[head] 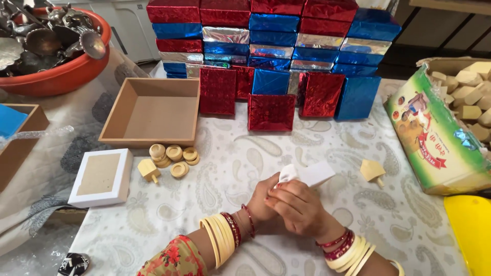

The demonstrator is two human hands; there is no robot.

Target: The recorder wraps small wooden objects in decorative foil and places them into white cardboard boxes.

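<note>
1. Holding a small white paper piece, the right hand has its fingers closed on the near end of it.
2. The left hand is tucked under the right hand. I cannot tell if its fingers are apart or together, because the right hand hides them.
3. The white paper piece is just above the tabletop, near the middle, and its far end sticks out past the hands.
4. Both wrists wear red and cream bangles.
5. A small wooden top lies on the tabletop, near the hands on the right side.
6. Another wooden top lies to the left, just beside a little pile of round wooden rings.
7. An open brown box sits behind the rings. A white lid lies to the left of the second top.
8. A wall of shiny red, blue and silver boxes is stacked at the back of the tabletop.
9. A big carton full of wooden pieces sits at the right.
10. An orange tub with metal things in it is at the far left.
</note>
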